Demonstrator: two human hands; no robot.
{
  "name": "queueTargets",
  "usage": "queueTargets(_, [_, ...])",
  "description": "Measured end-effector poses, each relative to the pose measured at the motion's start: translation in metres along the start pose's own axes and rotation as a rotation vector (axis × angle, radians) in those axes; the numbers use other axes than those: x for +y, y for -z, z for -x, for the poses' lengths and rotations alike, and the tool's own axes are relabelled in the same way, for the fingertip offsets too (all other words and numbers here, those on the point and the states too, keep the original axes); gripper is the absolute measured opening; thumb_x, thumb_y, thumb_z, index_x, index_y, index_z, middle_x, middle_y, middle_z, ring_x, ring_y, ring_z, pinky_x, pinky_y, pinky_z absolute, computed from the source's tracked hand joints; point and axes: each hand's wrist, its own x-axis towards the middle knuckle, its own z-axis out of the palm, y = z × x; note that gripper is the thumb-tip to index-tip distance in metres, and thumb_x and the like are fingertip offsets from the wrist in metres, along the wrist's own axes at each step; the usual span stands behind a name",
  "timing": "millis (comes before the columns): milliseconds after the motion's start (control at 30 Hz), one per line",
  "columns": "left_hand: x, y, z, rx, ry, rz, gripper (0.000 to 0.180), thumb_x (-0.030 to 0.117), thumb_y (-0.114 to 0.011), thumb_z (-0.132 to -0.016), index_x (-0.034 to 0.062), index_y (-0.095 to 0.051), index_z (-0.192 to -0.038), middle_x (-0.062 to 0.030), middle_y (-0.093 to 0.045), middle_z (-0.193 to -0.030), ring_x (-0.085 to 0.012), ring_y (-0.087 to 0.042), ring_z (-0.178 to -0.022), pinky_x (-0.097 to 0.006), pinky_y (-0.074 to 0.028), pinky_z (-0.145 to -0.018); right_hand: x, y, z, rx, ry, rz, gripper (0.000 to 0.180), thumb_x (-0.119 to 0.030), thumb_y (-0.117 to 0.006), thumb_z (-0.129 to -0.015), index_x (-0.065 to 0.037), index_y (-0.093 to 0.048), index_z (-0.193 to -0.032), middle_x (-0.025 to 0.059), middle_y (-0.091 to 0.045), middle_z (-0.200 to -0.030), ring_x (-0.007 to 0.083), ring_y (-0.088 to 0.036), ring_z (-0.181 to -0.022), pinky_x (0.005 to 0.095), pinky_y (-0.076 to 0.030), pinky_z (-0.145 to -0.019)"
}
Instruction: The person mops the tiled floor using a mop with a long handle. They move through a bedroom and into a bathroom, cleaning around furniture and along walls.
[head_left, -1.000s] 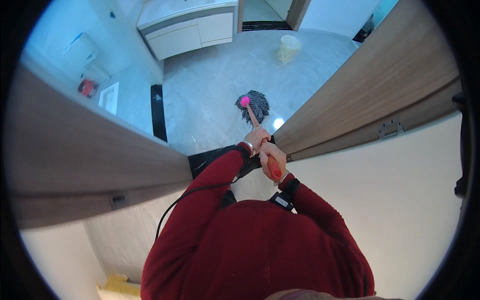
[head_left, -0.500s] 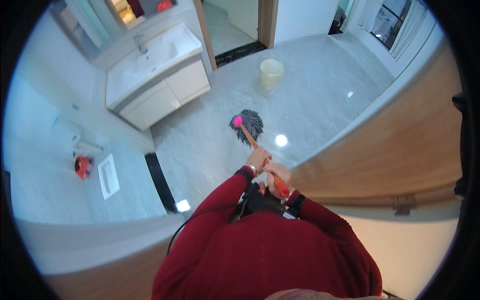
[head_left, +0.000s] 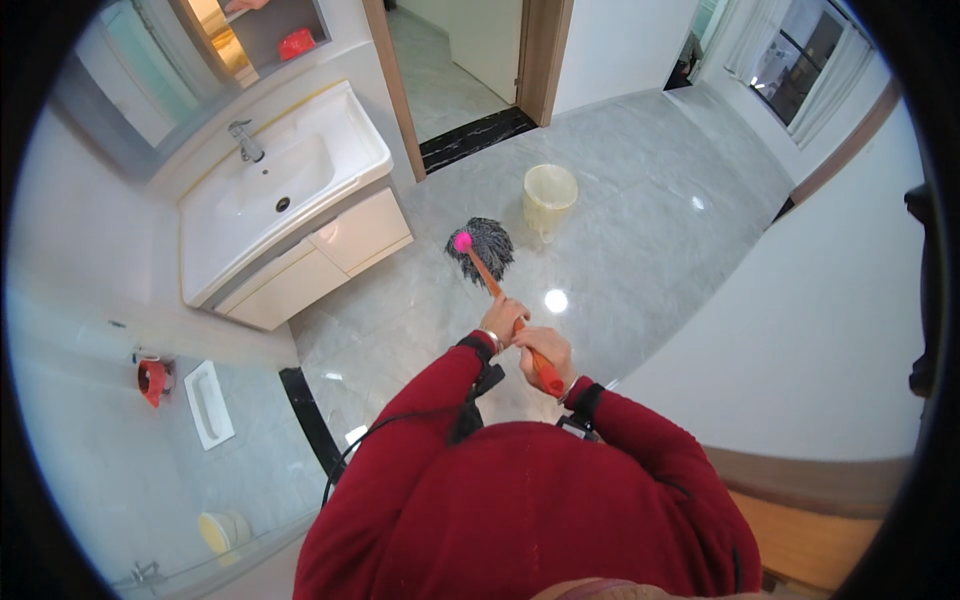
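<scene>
Both of my hands are wrapped round the orange handle of a mop (head_left: 487,250). My left hand (head_left: 504,317) grips it farther along the shaft, toward the head. Close to the handle's red end, my right hand (head_left: 546,355) is closed on it. The mop's dark grey, stringy head rests spread on the shiny grey tiled floor (head_left: 640,230), with a bright pink round joint on top. Just beyond it to the right stands a pale yellow bucket (head_left: 550,197); the mop head and the bucket are apart.
A white washbasin cabinet (head_left: 300,215) stands at the left, beside a doorway with a black threshold (head_left: 478,138). In the lower left are a white squat toilet (head_left: 209,404), a red container (head_left: 153,381) and another yellow bucket (head_left: 224,531). A white wall (head_left: 800,340) bounds the right.
My view has shifted forward, with more of the washbasin and left-hand room showing. The mop head sits slightly farther left in view; both hands keep their hold on the handle.
</scene>
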Motion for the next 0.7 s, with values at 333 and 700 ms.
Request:
queueTargets(333, [-0.174, 0.075, -0.177, -0.238, -0.045, -0.100, 0.016, 0.017, -0.072, -0.066, 0.0143, -0.066, -0.081, -0.0051, -0.065, -0.091, -0.0261, -0.056, -0.095, -0.038, -0.039, -0.096, 0.140, -0.075, -0.173, 0.035, -0.149, 0.029, 0.025, 0.009, -0.060, -0.067, -0.003, -0.061, -0.089, 0.0113, -0.068, -0.094, 0.0294, -0.067, -0.089, 0.0353, -0.053, -0.080])
queueTargets(700, [-0.334, 0.093, -0.373, -0.255, -0.132, -0.091, 0.018, 0.016, -0.071, -0.067, 0.0138, -0.064, -0.084, -0.0041, -0.062, -0.088, -0.0250, -0.056, -0.097, -0.043, -0.036, -0.100, 0.328, -0.112, -0.324, 0.111, -0.194, 0.035, 0.024, 0.009, -0.061, -0.068, -0.003, -0.061, -0.089, 0.0133, -0.067, -0.093, 0.0310, -0.067, -0.091, 0.0370, -0.054, -0.081])
